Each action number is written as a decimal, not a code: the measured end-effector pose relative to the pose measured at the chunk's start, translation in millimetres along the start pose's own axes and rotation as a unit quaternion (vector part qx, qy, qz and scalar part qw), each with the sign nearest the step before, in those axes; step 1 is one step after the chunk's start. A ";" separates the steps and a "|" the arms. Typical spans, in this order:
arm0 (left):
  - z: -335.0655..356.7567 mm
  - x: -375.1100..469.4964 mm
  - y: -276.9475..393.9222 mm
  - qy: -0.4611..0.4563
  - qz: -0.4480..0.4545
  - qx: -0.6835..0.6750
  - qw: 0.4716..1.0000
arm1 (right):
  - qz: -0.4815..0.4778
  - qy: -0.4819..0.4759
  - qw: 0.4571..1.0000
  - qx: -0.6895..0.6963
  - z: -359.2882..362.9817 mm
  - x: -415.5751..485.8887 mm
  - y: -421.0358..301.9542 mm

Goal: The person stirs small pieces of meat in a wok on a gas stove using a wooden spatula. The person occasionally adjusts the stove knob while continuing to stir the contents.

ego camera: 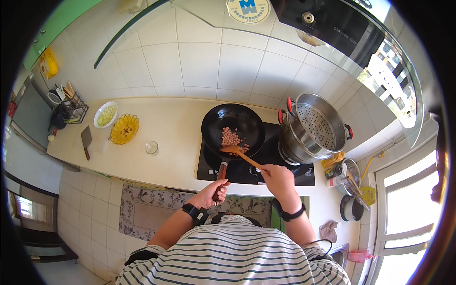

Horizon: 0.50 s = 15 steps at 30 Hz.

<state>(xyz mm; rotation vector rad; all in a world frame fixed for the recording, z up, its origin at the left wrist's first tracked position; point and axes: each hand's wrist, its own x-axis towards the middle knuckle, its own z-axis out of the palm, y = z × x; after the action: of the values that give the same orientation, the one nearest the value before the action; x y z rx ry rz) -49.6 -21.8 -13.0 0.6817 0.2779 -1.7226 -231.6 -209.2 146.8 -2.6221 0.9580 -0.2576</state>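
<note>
A black wok (213, 124) sits on the left side of the black gas stove (306, 178), with reddish peanuts (231, 137) in its lower middle. My left hand (212, 194) is closed around the wok's wooden handle (222, 171). In my right hand (279, 180) is a wooden spatula (249, 160); its blade lies in the wok at the near edge of the peanuts. A stainless steel steamer pot (302, 142) with a perforated tier and red-and-black handles stands on the right side of the stove.
Left on the counter (171, 121) are a glass (151, 147), a yellow basket-like dish (124, 129), a white bowl of shredded greens (106, 114), a cleaver (86, 137) and a utensil rack (76, 107). Bottles, a small pot (353, 209) and a cloth (328, 231) lie right. A glass range hood edge (130, 30) hangs above.
</note>
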 end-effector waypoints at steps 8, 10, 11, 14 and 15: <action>3.0 -2.2 0.9 0.014 0.005 0.021 1.000 | -0.036 0.122 0.992 -0.009 75.0 65.1 24.8; 3.2 -3.6 0.9 0.007 0.008 0.029 1.000 | -0.037 0.132 0.990 -0.026 75.9 68.7 33.5; 3.5 -4.1 1.5 0.017 0.008 0.031 0.999 | -0.027 0.129 0.990 -0.040 72.7 69.8 36.0; 3.7 -6.2 3.7 0.021 0.009 0.031 0.999 | -0.028 0.118 0.991 -0.064 45.4 52.0 40.7; 3.4 -6.2 4.2 0.017 0.008 0.029 0.999 | -0.022 0.110 0.992 -0.065 32.5 43.2 40.0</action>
<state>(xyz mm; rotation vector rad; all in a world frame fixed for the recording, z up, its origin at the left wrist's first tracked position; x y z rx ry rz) -45.9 -19.7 -6.0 0.7538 0.2466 -1.7113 -213.4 -257.9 104.1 -2.7783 1.0188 -0.5216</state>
